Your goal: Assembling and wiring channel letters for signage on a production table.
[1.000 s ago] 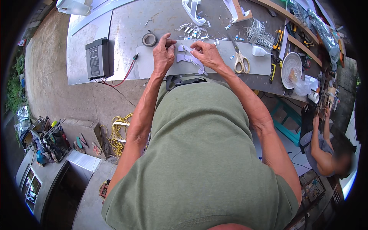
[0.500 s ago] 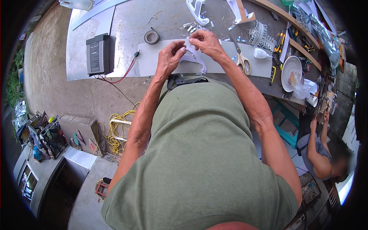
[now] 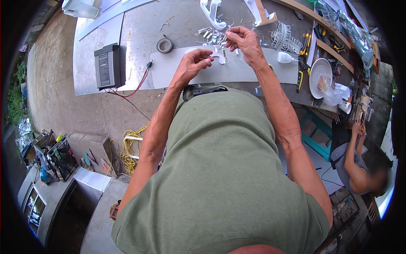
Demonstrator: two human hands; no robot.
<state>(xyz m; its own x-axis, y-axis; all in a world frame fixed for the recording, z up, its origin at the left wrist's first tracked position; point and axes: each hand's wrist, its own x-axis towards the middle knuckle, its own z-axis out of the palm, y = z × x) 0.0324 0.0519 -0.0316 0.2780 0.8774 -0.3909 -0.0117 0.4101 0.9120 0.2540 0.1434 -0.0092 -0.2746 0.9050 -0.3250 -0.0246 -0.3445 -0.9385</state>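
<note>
My left hand (image 3: pixel 194 64) is over the grey sheet (image 3: pixel 165 70), its finger and thumb tips a little apart with nothing visible between them. Just beyond those tips is a white curved plastic piece (image 3: pixel 221 58), partly hidden by the hand. My right hand (image 3: pixel 245 43) is raised farther right, thumb and fingers pinched together. What it pinches, if anything, is too small to make out. Close to its fingertips lies a loose pile of small white wired parts (image 3: pixel 211 37).
Two white curved frames (image 3: pixel 211 15) (image 3: pixel 255 12) lie at the far side. A tape roll (image 3: pixel 164 45) and black box (image 3: pixel 106 66) sit left. Right are coiled white strips (image 3: pixel 285 39), a white bottle (image 3: pixel 286 58) and a round plate (image 3: pixel 320 76). A co-worker (image 3: pixel 353 165) sits at right.
My hands have moved apart, the right one up and right toward the pile of parts. The white curved piece has shifted upward from between them. The scissors are now out of sight.
</note>
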